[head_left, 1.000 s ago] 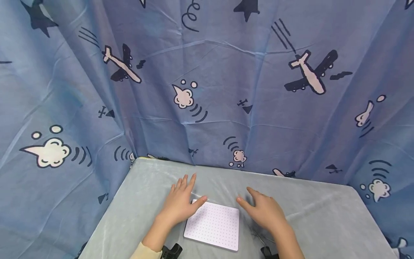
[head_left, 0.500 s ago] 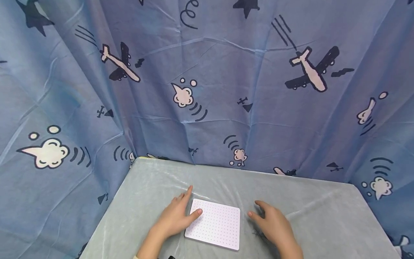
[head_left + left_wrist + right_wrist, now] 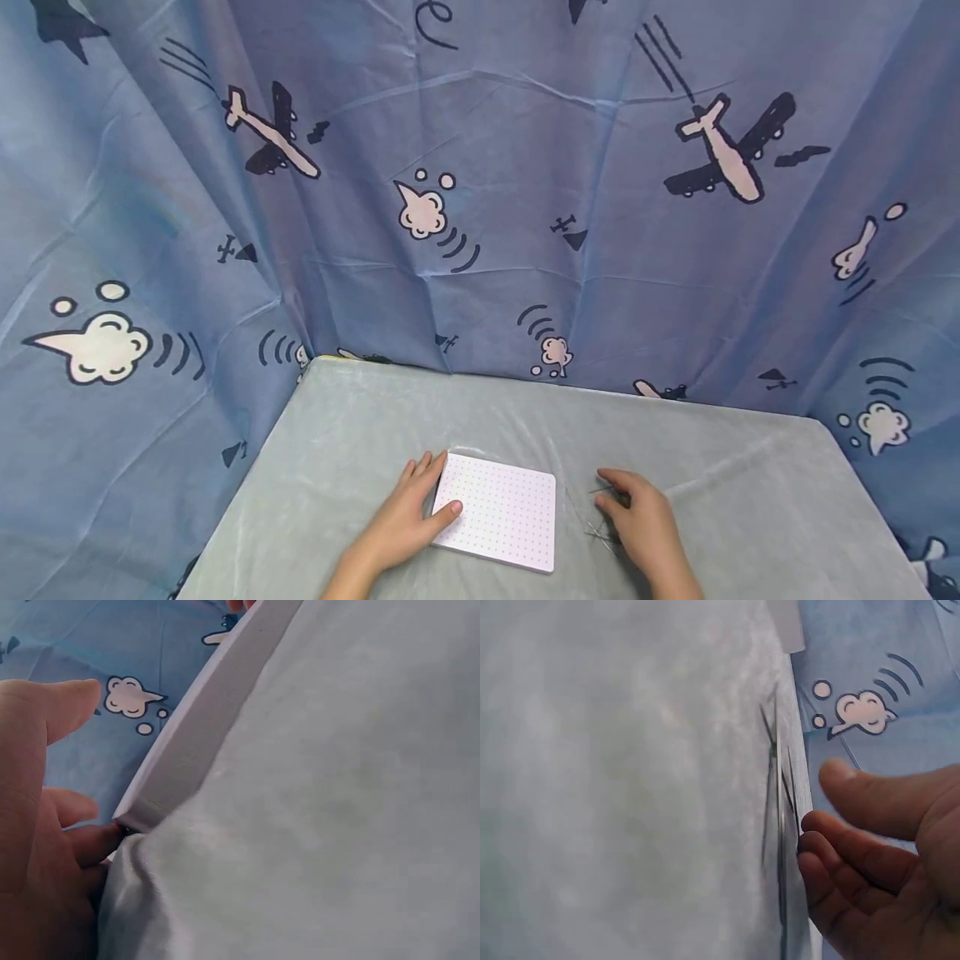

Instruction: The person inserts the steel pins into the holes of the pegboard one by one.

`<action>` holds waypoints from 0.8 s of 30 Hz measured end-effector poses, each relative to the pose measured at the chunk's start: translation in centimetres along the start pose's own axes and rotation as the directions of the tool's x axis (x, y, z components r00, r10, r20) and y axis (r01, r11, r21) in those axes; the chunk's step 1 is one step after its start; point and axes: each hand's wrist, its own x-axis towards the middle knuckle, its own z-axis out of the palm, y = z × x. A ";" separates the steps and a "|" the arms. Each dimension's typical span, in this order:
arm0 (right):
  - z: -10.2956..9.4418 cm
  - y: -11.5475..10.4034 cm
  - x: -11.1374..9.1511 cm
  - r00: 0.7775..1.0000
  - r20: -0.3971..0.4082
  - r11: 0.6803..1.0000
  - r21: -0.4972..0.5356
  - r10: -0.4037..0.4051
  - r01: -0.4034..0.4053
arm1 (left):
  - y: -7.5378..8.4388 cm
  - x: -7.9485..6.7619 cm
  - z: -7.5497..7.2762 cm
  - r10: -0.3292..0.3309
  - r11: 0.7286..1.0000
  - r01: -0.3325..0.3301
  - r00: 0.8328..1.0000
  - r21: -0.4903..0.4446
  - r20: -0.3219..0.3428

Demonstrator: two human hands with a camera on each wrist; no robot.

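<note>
A white board (image 3: 498,512) with a grid of small dots lies on the cloth-covered table; its thick side (image 3: 191,742) shows in the left wrist view. My left hand (image 3: 408,512) is at the board's left edge, its thumb over the top face and its other fingers along the side. To the right of the board, my right hand (image 3: 645,521) has its fingers curled, with a thin metal stick (image 3: 600,490) showing between thumb and forefinger; where it is pinched is partly hidden. Several similar thin sticks (image 3: 780,825) lie crossed on the cloth beside that hand.
Pale grey cloth (image 3: 360,417) covers the table. Blue curtain (image 3: 495,183) with aeroplane and cloud prints hangs behind the table's back edge and along both sides.
My left hand has come down and back to the board's left edge. My right hand has moved right, away from the board, its fingers curling, and a thin stick now shows at its fingertips.
</note>
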 end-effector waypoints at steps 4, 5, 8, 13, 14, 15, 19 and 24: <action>0.0 1.2 -0.2 0.998 -0.057 1.000 0.003 -0.012 0.012 | -0.4 -0.5 0.3 0.014 0.999 -0.014 1.000 0.030 -0.011; 0.0 1.4 -0.2 0.998 -0.062 1.000 0.001 -0.011 0.011 | -0.4 -0.5 0.3 0.016 0.999 -0.015 1.000 0.041 -0.014; -0.2 1.8 -0.2 0.998 -0.062 1.000 0.009 -0.002 0.002 | -0.6 -0.7 0.4 0.030 0.997 -0.028 0.999 0.068 -0.030; -0.5 1.8 0.0 0.998 -0.036 0.999 -0.005 0.050 -0.050 | -0.7 -0.9 0.4 0.068 0.991 -0.063 0.997 0.121 -0.035; -0.5 1.8 0.0 0.998 -0.029 0.998 -0.012 0.057 -0.057 | -0.8 -1.0 0.4 0.074 0.988 -0.068 0.997 0.138 -0.036; -0.5 1.7 0.1 0.998 -0.020 0.998 -0.018 0.060 -0.061 | -0.9 -1.1 0.4 0.084 0.984 -0.077 0.996 0.158 -0.039; -0.5 1.4 0.3 0.996 0.022 0.996 -0.040 0.081 -0.081 | -1.1 -1.7 0.3 0.113 0.968 -0.101 0.993 0.230 -0.040; -0.5 1.3 0.4 0.994 0.047 0.994 -0.048 0.100 -0.098 | -1.5 -2.5 -0.1 0.156 0.953 -0.144 0.987 0.265 -0.024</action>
